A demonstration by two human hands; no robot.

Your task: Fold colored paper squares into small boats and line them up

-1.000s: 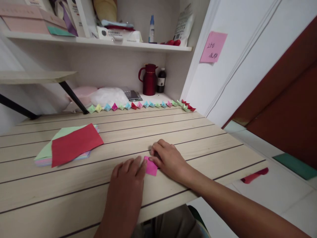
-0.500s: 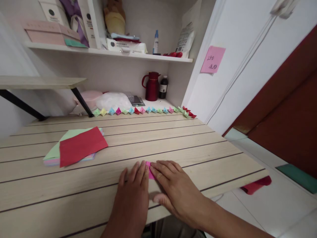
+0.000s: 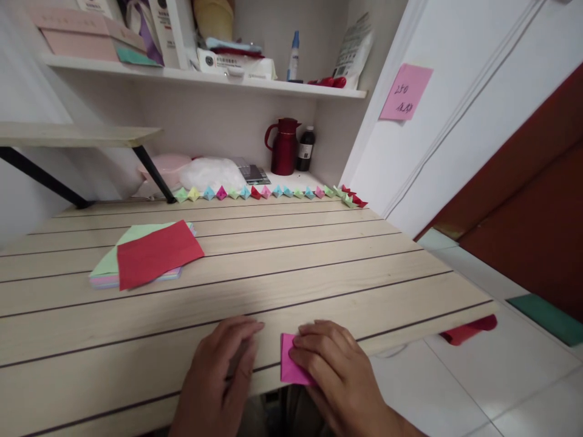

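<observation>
A small folded square of bright pink paper (image 3: 291, 361) is at the table's front edge. My right hand (image 3: 339, 370) grips its right side, fingers on top and the thumb hidden underneath. To the left of the paper, and apart from it, is my left hand (image 3: 223, 370), its thumb and fingers parted with nothing between them. Farther off on the left, a red paper sheet (image 3: 159, 255) lies askew on a stack of pastel paper (image 3: 107, 267).
A row of small folded paper pieces (image 3: 221, 192) lines the table's back edge (image 3: 273, 209). Behind it stand a dark red jug (image 3: 285, 145) and a dark bottle (image 3: 305, 149). A raised wooden shelf (image 3: 77, 133) on black legs is at the left.
Both hands lay flat, pressing the pink paper on the tabletop. Now my left hand has come off it, and my right hand has drawn the paper nearer to the front edge. The view has shifted slightly.
</observation>
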